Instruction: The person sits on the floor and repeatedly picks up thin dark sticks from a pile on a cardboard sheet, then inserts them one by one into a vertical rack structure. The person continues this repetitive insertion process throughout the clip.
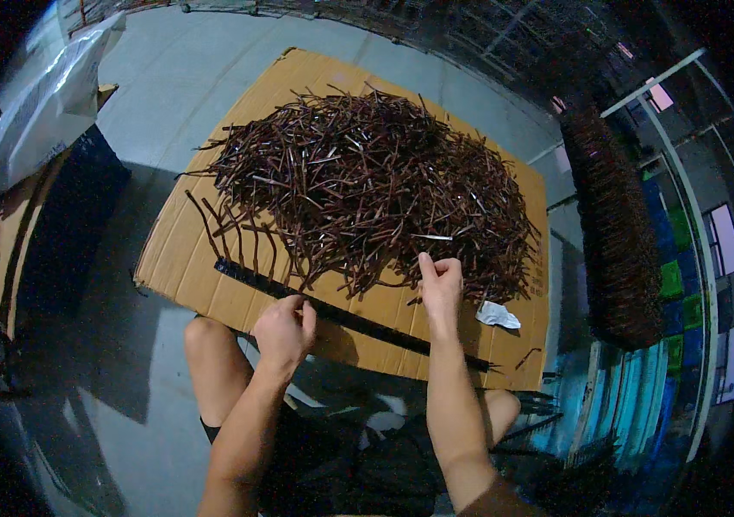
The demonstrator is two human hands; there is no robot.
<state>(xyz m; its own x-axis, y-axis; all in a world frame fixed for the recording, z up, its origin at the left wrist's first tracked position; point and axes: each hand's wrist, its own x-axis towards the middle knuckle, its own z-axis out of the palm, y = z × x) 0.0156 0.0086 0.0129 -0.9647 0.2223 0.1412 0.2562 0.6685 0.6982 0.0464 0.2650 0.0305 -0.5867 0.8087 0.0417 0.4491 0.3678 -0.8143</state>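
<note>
Forearms (246,426): bare, reaching up from the lower edge over the person's lap to a cardboard sheet (181,258).
Left hand (282,334): at the black strip (358,324), fingers curled in; I cannot tell whether they grip it.
Right hand (441,289): at the near edge of the pile, fingers drawn in narrow; whether a piece sits between the tips I cannot tell.
Strip: slants along the sheet's near side, with several brown pieces (255,248) fanning away from its left end; how they are joined does not show.
Brown pile (367,177): thin, crooked, twig-like lengths, heaped loosely across the sheet's middle.
Good handling: the lengths look tangled, so best draw one out by its end, slowly, lest neighbours drag along; a steady left hand should stop the strip sliding.
Watch for: the white crumpled scrap (498,315) just right of the right hand, better kept out of the pinch.
Dark blue-sided box (82,220): at left, its contents hidden.
Plastic bag (49,116): pale, above that box, contents unclear.
Green bins (671,280): far right, apparently stacked, too dim to see into.
</note>
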